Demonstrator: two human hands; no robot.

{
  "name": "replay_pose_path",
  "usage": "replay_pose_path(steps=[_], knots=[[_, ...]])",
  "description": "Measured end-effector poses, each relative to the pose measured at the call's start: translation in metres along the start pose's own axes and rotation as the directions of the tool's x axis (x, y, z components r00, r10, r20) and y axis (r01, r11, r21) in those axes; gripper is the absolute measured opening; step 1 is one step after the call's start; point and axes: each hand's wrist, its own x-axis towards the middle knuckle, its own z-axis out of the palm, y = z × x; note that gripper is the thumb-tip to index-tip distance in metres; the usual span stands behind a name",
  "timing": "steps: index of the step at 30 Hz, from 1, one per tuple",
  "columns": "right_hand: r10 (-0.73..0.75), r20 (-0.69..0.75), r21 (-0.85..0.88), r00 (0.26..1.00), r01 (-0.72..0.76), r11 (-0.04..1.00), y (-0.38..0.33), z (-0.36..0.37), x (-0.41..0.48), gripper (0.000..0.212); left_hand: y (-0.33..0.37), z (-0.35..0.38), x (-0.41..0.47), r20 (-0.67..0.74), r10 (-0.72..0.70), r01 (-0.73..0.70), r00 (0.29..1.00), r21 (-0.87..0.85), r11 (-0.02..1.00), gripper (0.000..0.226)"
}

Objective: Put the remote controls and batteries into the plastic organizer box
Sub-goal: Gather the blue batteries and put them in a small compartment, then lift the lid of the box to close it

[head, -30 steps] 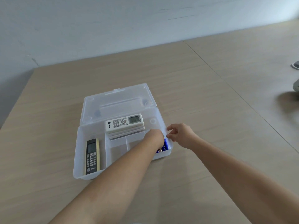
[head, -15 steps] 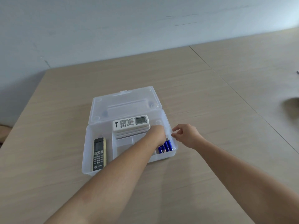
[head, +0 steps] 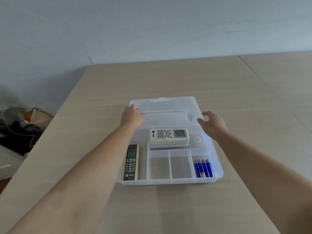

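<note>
Your left hand (head: 133,116) has its fingers curled over the left edge of the open lid (head: 166,110), near its far corner; they appear to grip that edge, though the fingertips are hidden behind the hand. Your right hand (head: 211,123) is spread, fingers loosely open, at the lid's right edge — touching or just short of it, I cannot tell which, and it holds nothing.

Judgement: the step in hand is closing the lid. Lift both sides evenly so the thin plastic does not twist at the hinge, bring it over toward you, and press down at the front latch. Check that the stacked remotes clear the lid before you press.

The plastic organizer box (head: 168,180) is clear and shallow, sitting on the wooden table (head: 168,208), its lid lying flat behind it. The white remotes (head: 168,136) are stacked in the rear compartment, the black remote (head: 131,162) lies lengthwise in the left one. Four blue batteries (head: 203,168) lie side by side in the front right compartment — the two small compartments between are bare. Nothing of the task remains on the table in view.
</note>
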Motion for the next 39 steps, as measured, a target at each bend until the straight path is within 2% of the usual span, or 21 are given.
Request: replay_pose_path(steps=[4,6,8,11,13,16,17,20,22,25,27,29,31,33,35,37,39], knots=[[0.099,0.047,-0.046,0.994,-0.097,0.994,0.001,0.020,0.025,0.062,-0.036,0.007,0.016,0.063,-0.235,0.241,0.970,-0.120,0.963,0.068],[0.184,0.069,0.023,0.980,-0.186,0.982,0.005,0.029,0.036,0.062,-0.046,0.016,0.025,0.126,-0.292,0.316,0.948,-0.264,0.911,0.074],[0.248,0.058,0.114,0.967,-0.253,0.961,0.010,0.039,0.045,0.053,-0.052,0.023,0.034,0.140,-0.322,0.350,0.936,-0.443,0.825,0.076],[0.288,-0.010,0.250,0.958,-0.277,0.928,0.019,0.049,0.056,0.037,-0.055,0.029,0.045,0.095,-0.367,0.342,0.925,-0.628,0.699,0.078],[0.294,-0.036,0.346,0.955,-0.264,0.900,0.022,0.049,0.058,0.037,-0.056,0.030,0.046,0.087,-0.369,0.330,0.925,-0.663,0.672,0.076],[0.255,-0.067,0.423,0.965,-0.204,0.883,0.022,0.046,0.056,0.036,-0.059,0.029,0.048,0.051,-0.322,0.269,0.946,-0.679,0.683,0.049],[0.242,-0.077,0.433,0.967,-0.186,0.882,0.021,0.045,0.055,0.035,-0.057,0.026,0.048,0.038,-0.281,0.228,0.959,-0.691,0.686,0.049],[0.182,-0.118,0.474,0.976,-0.106,0.874,0.009,0.031,0.052,0.041,-0.036,0.002,0.048,0.010,-0.187,0.134,0.982,-0.739,0.660,0.073],[0.130,-0.151,0.506,0.980,-0.037,0.862,-0.007,0.014,0.049,0.046,-0.021,-0.021,0.046,-0.046,-0.119,0.046,0.992,-0.742,0.669,0.078],[0.026,-0.225,0.489,0.974,0.090,0.868,-0.033,-0.012,0.042,0.049,-0.006,-0.050,0.038,-0.186,-0.007,-0.119,0.983,-0.656,0.745,0.078],[-0.050,-0.306,0.455,0.951,0.192,0.870,-0.046,-0.028,0.031,0.049,0.003,-0.064,0.023,-0.280,0.071,-0.226,0.958,-0.574,0.787,0.067],[-0.137,-0.404,0.387,0.904,0.305,0.871,-0.057,-0.043,0.013,0.049,0.008,-0.076,0.004,-0.351,0.191,-0.326,0.917,-0.381,0.865,0.050],[-0.250,-0.439,0.244,0.863,0.382,0.892,-0.064,-0.056,-0.006,0.043,0.006,-0.085,-0.014,-0.343,0.290,-0.358,0.894,-0.156,0.920,0.033],[-0.357,-0.385,0.026,0.851,0.396,0.918,-0.065,-0.066,-0.028,0.026,0.001,-0.091,-0.034,-0.278,0.313,-0.339,0.908,-0.048,0.940,0.022],[-0.396,-0.268,-0.181,0.879,0.357,0.916,-0.068,-0.071,-0.051,0.015,-0.001,-0.091,-0.054,-0.186,0.322,-0.325,0.928,0.014,0.945,0.020],[-0.384,-0.086,-0.383,0.919,0.326,0.864,-0.068,-0.069,-0.069,0.024,-0.002,-0.084,-0.074,-0.134,0.338,-0.327,0.931,0.100,0.940,0.022],[-0.356,0.099,-0.489,0.929,0.357,0.796,-0.066,-0.061,-0.081,0.038,-0.010,-0.075,-0.090,-0.132,0.359,-0.331,0.924,0.193,0.924,0.024]])
